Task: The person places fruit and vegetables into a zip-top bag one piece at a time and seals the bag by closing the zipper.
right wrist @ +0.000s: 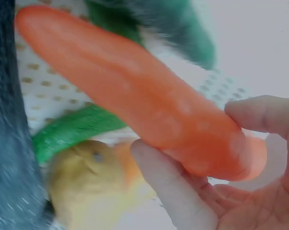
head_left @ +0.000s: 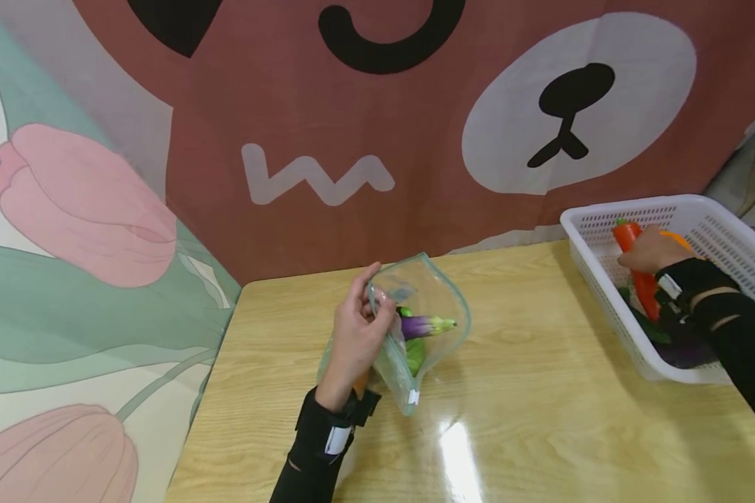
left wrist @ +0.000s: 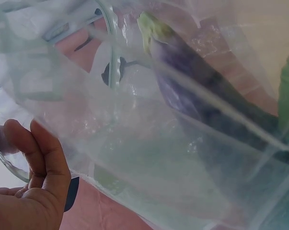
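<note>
A clear zip bag (head_left: 437, 279) is held up by its rim in my left hand (head_left: 355, 335), thumb and fingers pinching the edge. Inside the bag lie a purple eggplant (head_left: 417, 327) and something green (head_left: 415, 356). In the left wrist view the eggplant (left wrist: 197, 81) shows through the plastic, with the left hand (left wrist: 36, 177) at the bag's edge. Over the white basket (head_left: 604, 307), my right hand (head_left: 657, 251) grips a long orange-red vegetable (head_left: 644, 290). The right wrist view shows the thumb and fingers of that hand (right wrist: 221, 167) around one end of the vegetable (right wrist: 134, 91).
The basket at the right also holds a dark purple eggplant (head_left: 686, 346), a green vegetable (head_left: 651, 328) and an orange item (head_left: 676, 239). In the right wrist view, a yellowish round item (right wrist: 86, 177) lies by a green one (right wrist: 82, 127). A patterned cloth hangs behind the wooden table (head_left: 516, 419).
</note>
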{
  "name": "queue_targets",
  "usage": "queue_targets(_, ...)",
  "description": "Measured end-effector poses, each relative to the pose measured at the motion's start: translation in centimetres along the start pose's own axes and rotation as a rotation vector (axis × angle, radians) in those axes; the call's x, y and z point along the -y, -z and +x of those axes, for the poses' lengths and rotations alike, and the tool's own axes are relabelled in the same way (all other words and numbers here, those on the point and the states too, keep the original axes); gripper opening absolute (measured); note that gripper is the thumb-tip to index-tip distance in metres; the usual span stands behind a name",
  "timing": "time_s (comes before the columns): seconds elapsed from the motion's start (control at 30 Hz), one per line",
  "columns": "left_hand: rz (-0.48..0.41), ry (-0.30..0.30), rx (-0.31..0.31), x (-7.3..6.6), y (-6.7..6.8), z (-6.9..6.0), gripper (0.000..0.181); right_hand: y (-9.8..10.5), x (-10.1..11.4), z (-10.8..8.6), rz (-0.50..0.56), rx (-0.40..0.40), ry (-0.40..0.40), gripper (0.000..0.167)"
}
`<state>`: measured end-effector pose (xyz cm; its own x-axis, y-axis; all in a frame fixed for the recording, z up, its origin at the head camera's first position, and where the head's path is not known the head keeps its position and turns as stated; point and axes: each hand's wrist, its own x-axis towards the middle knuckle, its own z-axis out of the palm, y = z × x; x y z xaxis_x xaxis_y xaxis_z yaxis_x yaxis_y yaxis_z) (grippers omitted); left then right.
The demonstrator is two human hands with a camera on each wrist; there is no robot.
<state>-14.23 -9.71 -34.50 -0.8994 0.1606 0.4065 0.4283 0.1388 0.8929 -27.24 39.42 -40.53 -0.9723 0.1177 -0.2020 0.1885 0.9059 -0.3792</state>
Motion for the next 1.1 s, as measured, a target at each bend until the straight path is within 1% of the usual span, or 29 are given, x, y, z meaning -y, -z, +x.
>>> queue_targets(0.17, 0.0, 0.022, 0.006, 0.0, 0.0, 0.0, 0.053, 0.9, 0.9, -1.2, 0.052, -0.101, 0.008, 0.059)
queue_targets(0.27, -0.008, 0.033, 0.011, -0.4, 0.0, 0.1, 0.054, 1.5, 1.3, -2.1, 0.101, -0.164, 0.057, 0.062)
queue_targets(0.4, -0.008, 0.05, 0.013, -2.1, 0.0, -0.1, 0.053, 2.8, 2.5, -3.6, 0.14, -0.241, 0.13, 0.07)
queue_targets(0.5, -0.004, 0.053, 0.014, -3.3, -0.2, -0.3, 0.052, 4.1, 4.0, -5.0, 0.144, -0.3, 0.141, 0.076)
queue_targets(0.63, -0.007, 0.039, 0.018, -3.4, -0.2, -0.3, 0.052, 5.7, 6.3, -7.1, 0.145, -0.359, 0.136, 0.077)
queue_targets(0.8, -0.011, 0.031, 0.023, -3.4, -0.2, -0.3, 0.052, 6.7, 9.4, -9.5, 0.168, -0.41, 0.152, 0.075)
queue_targets(0.93, -0.006, 0.033, 0.024, -3.4, -0.2, -0.4, 0.052, 6.9, 11.4, -11.1, 0.198, -0.422, 0.22, 0.075)
queue_targets(1.1, -0.005, 0.041, 0.024, -3.5, -0.2, -0.4, 0.052, 6.5, 13.5, -12.7, 0.251, -0.435, 0.314, 0.075)
